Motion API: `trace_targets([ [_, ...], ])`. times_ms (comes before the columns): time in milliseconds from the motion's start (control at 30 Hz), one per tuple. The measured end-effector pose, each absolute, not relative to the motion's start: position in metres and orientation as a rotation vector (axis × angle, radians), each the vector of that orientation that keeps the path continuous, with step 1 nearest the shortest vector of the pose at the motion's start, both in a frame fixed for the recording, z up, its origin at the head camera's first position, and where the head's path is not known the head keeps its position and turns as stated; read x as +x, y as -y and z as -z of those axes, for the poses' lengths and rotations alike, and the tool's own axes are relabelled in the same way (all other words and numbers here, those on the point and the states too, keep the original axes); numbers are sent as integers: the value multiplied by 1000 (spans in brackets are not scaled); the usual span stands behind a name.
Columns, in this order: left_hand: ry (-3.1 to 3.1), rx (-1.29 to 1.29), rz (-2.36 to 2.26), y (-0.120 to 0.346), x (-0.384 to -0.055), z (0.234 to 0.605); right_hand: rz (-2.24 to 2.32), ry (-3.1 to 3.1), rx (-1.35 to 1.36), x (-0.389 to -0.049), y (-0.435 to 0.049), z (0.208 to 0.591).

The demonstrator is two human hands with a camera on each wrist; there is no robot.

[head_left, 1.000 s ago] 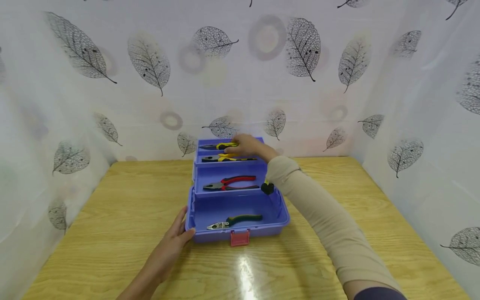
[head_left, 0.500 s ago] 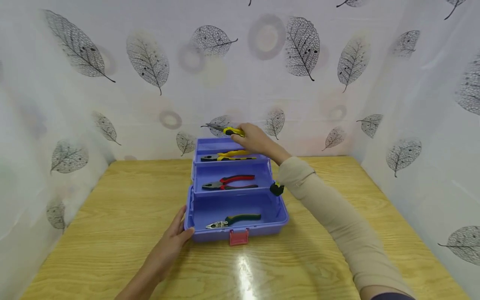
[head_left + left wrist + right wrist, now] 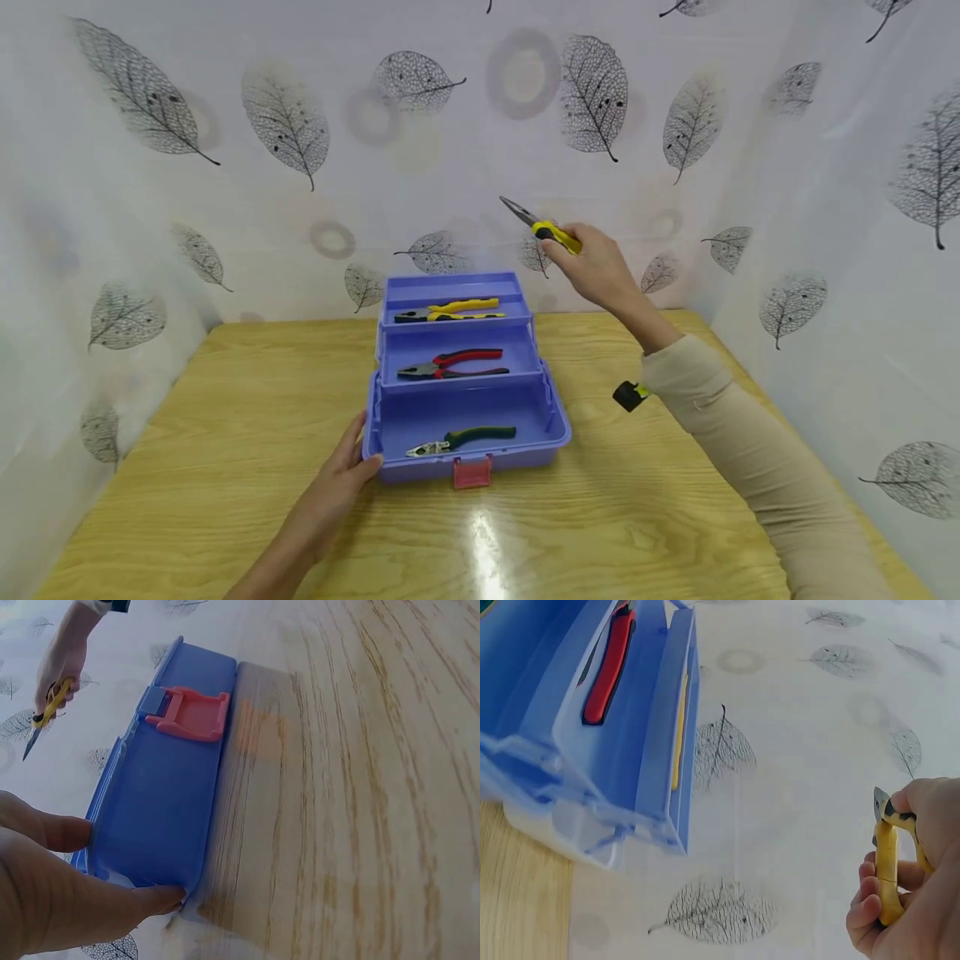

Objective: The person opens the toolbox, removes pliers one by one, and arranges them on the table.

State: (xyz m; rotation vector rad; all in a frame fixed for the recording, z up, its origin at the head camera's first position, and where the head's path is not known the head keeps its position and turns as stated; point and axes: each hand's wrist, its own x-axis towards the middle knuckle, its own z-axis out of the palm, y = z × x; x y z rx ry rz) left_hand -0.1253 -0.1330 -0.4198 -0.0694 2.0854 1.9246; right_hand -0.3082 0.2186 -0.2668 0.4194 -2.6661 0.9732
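Note:
My right hand grips yellow-and-black needle-nose pliers by the handles, raised to the right of and higher than the purple-blue toolbox. Their slim grey nose points up and left in the head view; in the right wrist view the fingers wrap round the handle. My left hand holds the box's front left corner, with the thumb at the rim. In the stepped trays lie yellow-and-black pliers, red-and-black pliers and, at the bottom, green-handled pliers.
The toolbox stands opened out on a wooden table, a pink latch on its front. A leaf-printed white sheet hangs behind and at both sides. A small black piece sits by the right sleeve cuff.
My right hand has lifted the needle-nose pliers out of the top tray and carried them up and to the right. The left hand has stayed at the box corner.

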Motion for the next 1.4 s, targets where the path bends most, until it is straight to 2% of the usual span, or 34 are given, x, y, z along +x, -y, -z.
trace_targets([
  [200,-2078,-83,-1906,132,-127,419,-999,2664,217,-284,-253,274],
  [467,-2042,-70,-1924,132,-128,417,-1013,2712,109,-262,-277,316],
  [1067,-2028,-94,-1915,130,-130,416,-894,2915,-53,-245,-281,409],
  [1400,-2026,-91,-1920,130,-130,416,-825,2993,-90,-242,-272,441],
])
